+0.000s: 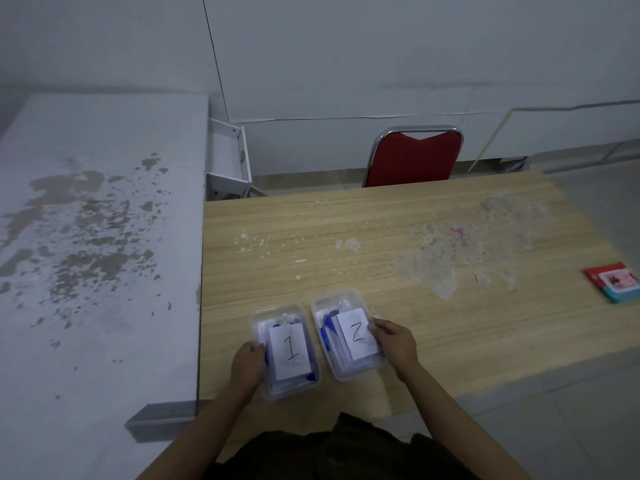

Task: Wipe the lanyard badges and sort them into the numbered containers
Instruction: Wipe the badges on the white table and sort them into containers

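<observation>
A bare office-like room: wooden desk (pixel 415 271), red metal-framed chair (pixel 414 157) (pushed in opposite), plain white walls.

The paper labels marked 1 (pixel 290 351) and 2 (pixel 356 335) cover most of what lies in the two clear containers (pixel 343 370), so only blurred bits of blue and white show, while the red chair (pixel 414 157) is half hidden behind the tabletop (pixel 450 323) and the small card pack's (pixel 612 286) print is too small to read.
</observation>
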The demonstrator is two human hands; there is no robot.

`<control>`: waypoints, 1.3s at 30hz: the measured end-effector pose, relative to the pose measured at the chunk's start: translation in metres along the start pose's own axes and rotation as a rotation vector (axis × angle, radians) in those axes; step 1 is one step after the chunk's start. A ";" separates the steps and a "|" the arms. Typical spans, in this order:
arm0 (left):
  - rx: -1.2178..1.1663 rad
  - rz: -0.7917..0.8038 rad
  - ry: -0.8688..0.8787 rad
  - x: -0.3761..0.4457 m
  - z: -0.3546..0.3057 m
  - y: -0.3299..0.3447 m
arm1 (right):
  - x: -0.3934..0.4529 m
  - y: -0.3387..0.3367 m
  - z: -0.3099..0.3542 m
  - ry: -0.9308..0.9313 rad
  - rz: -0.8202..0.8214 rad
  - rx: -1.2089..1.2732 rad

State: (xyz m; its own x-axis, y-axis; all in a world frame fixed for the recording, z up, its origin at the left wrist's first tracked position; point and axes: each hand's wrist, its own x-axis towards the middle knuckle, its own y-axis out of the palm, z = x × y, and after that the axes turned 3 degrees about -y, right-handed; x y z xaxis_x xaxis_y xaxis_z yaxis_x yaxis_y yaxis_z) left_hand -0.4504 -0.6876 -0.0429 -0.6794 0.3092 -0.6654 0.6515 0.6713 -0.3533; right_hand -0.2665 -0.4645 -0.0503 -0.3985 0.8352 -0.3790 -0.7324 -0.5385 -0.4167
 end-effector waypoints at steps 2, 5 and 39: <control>0.016 0.039 0.008 -0.002 0.001 -0.001 | 0.003 -0.001 -0.003 0.079 0.022 0.083; 0.036 0.045 0.039 -0.004 0.001 -0.001 | 0.006 -0.003 -0.007 0.119 0.045 0.140; -0.018 0.487 0.154 -0.010 -0.094 0.107 | -0.019 -0.130 -0.039 0.276 -0.295 0.471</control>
State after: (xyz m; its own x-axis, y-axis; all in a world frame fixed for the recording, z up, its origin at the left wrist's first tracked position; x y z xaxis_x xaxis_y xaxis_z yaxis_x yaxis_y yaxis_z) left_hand -0.4056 -0.5556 -0.0128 -0.3410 0.6838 -0.6451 0.8998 0.4360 -0.0136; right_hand -0.1420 -0.4146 -0.0208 -0.0310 0.8480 -0.5292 -0.9800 -0.1300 -0.1508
